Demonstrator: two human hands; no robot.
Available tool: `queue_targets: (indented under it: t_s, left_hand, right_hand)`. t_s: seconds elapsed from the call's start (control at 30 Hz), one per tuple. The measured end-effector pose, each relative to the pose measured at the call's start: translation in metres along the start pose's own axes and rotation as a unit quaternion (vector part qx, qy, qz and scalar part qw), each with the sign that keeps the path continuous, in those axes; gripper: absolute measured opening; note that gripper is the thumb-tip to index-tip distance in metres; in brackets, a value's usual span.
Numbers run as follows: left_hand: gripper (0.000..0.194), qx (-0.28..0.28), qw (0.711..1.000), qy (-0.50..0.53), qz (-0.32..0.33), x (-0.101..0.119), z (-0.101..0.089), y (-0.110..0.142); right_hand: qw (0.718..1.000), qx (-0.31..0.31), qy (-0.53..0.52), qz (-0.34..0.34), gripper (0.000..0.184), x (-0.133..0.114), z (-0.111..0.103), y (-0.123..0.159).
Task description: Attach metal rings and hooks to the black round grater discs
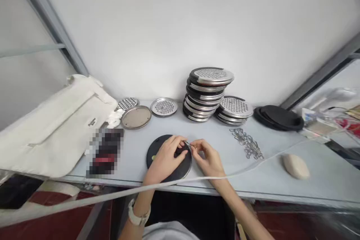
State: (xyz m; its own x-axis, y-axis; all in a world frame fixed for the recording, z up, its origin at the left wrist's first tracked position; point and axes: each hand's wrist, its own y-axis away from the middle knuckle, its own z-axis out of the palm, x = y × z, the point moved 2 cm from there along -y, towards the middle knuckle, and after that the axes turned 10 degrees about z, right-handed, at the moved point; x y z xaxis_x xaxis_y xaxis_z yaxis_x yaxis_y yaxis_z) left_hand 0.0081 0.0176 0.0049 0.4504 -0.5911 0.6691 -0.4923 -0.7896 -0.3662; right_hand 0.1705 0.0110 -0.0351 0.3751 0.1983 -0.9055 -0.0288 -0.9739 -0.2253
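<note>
A round black disc (157, 149) lies flat on the grey table near its front edge. My left hand (165, 157) rests on top of it with fingers curled, pressing it down near its right rim. My right hand (207, 157) is just to the right of the disc, fingertips pinched on a small metal wire ring (189, 144) at the disc's edge. The two hands almost touch at the fingertips.
Behind stand a tall stack of black-and-steel perforated discs (206, 93) and a lower stack (234, 109). Loose steel discs (164, 106) lie left, a pile of metal rings (247, 143) right, black rims (278, 117), a beige pad (296, 165), a white bag (56, 127).
</note>
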Motion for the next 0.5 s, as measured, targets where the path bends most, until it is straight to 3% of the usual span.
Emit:
queue_targets:
  t_s: [0.33,0.5]
  left_hand:
    - [0.016,-0.002,1.000,0.013,0.007,0.0040,-0.0018,0.0005]
    - [0.016,0.003,1.000,0.021,0.007,0.0009,-0.0015,0.0005]
  right_hand:
    - [0.978,-0.018,-0.154,0.140,0.038,0.0001,-0.0033,-0.0059]
    - [0.973,-0.042,-0.164,0.155,0.036,-0.0025,-0.0042,-0.0056]
